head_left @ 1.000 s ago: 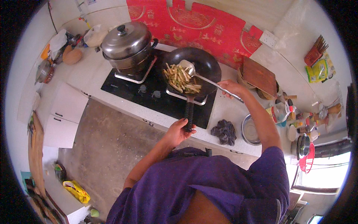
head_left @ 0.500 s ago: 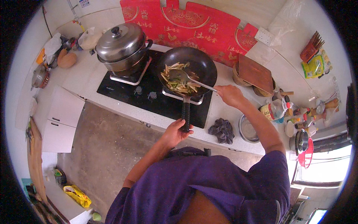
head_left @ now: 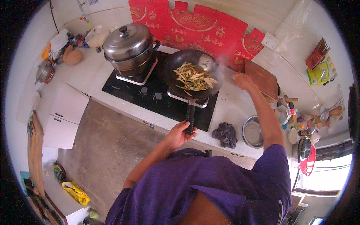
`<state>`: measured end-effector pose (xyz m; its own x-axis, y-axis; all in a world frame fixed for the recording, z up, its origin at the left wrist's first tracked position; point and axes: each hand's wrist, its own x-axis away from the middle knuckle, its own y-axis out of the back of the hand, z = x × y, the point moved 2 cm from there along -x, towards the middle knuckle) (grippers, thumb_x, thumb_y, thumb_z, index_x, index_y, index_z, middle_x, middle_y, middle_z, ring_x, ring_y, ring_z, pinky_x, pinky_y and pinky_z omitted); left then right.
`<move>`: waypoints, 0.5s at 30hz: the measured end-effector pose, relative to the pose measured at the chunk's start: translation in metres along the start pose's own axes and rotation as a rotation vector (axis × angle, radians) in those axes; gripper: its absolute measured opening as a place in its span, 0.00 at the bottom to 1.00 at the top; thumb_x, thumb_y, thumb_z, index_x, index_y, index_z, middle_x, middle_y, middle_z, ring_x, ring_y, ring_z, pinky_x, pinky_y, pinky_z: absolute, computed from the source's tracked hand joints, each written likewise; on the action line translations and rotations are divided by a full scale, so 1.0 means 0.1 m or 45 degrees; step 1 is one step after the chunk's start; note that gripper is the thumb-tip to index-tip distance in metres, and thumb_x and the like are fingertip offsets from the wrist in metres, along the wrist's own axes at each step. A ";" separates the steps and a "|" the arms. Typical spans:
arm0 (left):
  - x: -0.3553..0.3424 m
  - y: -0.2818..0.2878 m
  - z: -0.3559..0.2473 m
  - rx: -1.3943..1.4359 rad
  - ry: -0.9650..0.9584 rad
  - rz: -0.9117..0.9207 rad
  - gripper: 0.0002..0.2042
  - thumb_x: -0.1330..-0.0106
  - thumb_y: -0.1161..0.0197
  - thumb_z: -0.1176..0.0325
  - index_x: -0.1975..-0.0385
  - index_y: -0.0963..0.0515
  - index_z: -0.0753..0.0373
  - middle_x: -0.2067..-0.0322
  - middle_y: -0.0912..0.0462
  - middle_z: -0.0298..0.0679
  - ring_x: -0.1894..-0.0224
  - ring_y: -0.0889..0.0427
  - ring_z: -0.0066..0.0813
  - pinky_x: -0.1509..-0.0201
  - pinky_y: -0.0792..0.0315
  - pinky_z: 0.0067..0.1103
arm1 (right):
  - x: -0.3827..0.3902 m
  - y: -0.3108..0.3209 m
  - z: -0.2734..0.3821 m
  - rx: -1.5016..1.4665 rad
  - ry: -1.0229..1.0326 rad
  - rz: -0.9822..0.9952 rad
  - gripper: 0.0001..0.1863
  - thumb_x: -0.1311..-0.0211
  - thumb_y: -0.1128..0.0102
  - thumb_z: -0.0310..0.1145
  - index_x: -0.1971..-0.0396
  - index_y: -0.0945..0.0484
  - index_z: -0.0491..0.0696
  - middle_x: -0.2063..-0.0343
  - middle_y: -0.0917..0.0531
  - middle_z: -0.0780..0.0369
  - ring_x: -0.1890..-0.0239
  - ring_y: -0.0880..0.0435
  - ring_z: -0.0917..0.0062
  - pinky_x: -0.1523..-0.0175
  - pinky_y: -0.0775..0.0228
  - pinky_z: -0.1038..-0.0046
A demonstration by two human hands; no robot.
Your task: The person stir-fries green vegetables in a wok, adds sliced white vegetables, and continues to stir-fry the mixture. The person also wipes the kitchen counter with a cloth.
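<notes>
A dark wok [head_left: 176, 58] sits on the right-hand burner. My left hand [head_left: 180, 134] is closed round its black ribbed handle [head_left: 190, 114]. Pale strips of food [head_left: 195, 78] with bits of green lie heaped in the wok's middle. My right hand [head_left: 244, 81] is closed, a little beyond the wok's right rim, on a metal ladle whose wide round head [head_left: 206, 62] rests against the wok's far right inner side. Motion and a whitish haze blur the ladle's handle.
On the left burner of the black stove [head_left: 123, 90] stands a lidded steel pot [head_left: 129, 47]. To the right are a brown wooden board [head_left: 262, 78], a grey cloth [head_left: 225, 135], a steel bowl [head_left: 253, 131] and crowded bottles [head_left: 285, 112]. A red sheet [head_left: 195, 24] covers the wall behind.
My right hand has moved right and away from me, carrying the ladle's head from the food to the wok's far right side. The food is gathered more centrally. My left hand keeps the handle.
</notes>
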<state>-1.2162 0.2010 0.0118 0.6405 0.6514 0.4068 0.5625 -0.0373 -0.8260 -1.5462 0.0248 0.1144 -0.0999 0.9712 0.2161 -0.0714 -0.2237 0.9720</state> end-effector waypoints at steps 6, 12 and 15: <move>0.00 0.00 0.00 -0.002 -0.022 -0.005 0.12 0.35 0.50 0.63 0.57 0.34 0.62 0.64 0.23 0.48 0.66 0.21 0.40 0.72 0.23 0.21 | -0.11 -0.30 0.24 -0.896 -0.203 0.391 0.18 0.36 0.59 0.43 0.55 0.27 0.50 0.81 0.27 0.65 0.86 0.31 0.84 0.84 0.37 0.80; 0.03 -0.02 0.01 -0.010 -0.028 -0.048 0.12 0.35 0.50 0.63 0.57 0.34 0.62 0.64 0.23 0.48 0.67 0.20 0.39 0.73 0.23 0.21 | 0.26 0.07 -0.03 -0.774 0.038 0.341 0.18 0.36 0.59 0.41 0.50 0.29 0.51 0.82 0.27 0.66 0.89 0.34 0.86 0.85 0.39 0.82; 0.02 -0.02 0.01 -0.012 -0.031 -0.041 0.12 0.35 0.50 0.63 0.58 0.34 0.61 0.64 0.23 0.47 0.66 0.21 0.39 0.72 0.23 0.21 | 0.06 0.11 -0.05 -0.805 -0.124 0.173 0.16 0.38 0.57 0.43 0.62 0.24 0.51 0.84 0.28 0.66 0.84 0.31 0.84 0.84 0.39 0.79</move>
<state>-1.2168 0.2033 0.0143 0.6093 0.6706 0.4232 0.5874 -0.0231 -0.8090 -1.5528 0.0281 0.1257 -0.0611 0.9273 0.3694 -0.6372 -0.3211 0.7007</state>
